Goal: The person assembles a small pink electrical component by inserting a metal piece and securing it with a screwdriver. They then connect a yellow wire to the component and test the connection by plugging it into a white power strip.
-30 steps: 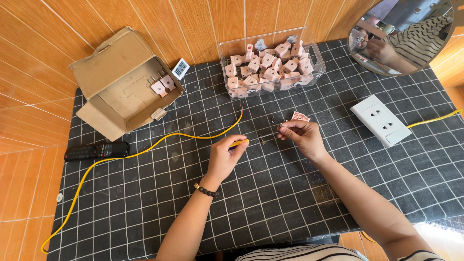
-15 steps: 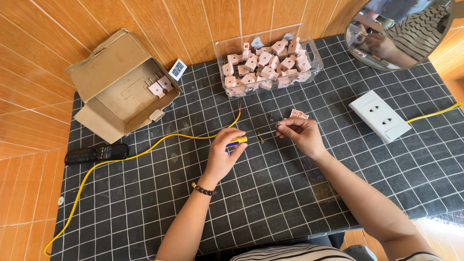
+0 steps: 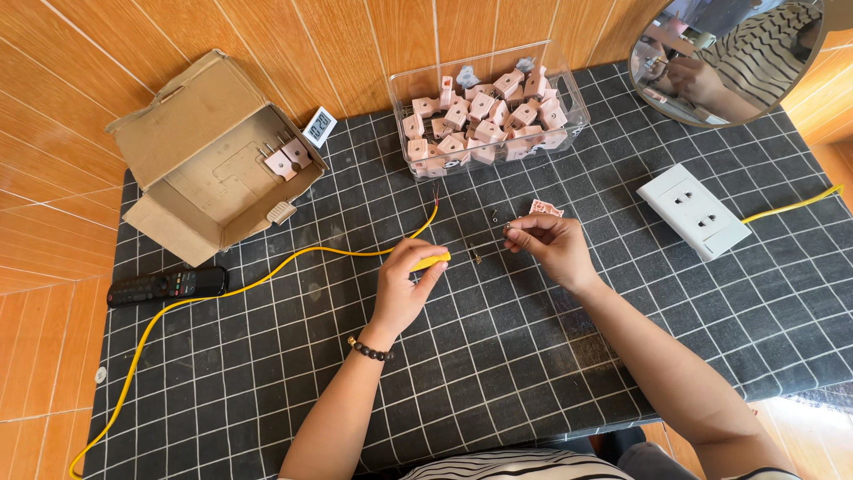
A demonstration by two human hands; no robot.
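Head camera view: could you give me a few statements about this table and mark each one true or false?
1. The left hand holds a yellow-handled screwdriver. True.
2. The clear plastic bin is empty. False: it is full of pinkish plugs.
3. The remote control lies inside the cardboard box. False: it lies on the mat beside the box.
4. A white socket block lies to the right of the right hand. True.

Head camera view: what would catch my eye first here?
Probably the clear plastic tub heaped with pinkish plugs at the top of the black grid mat. Next, the yellow cable snaking across the mat toward the left hand, which grips a yellow-handled tool. The right hand pinches something small beside it.
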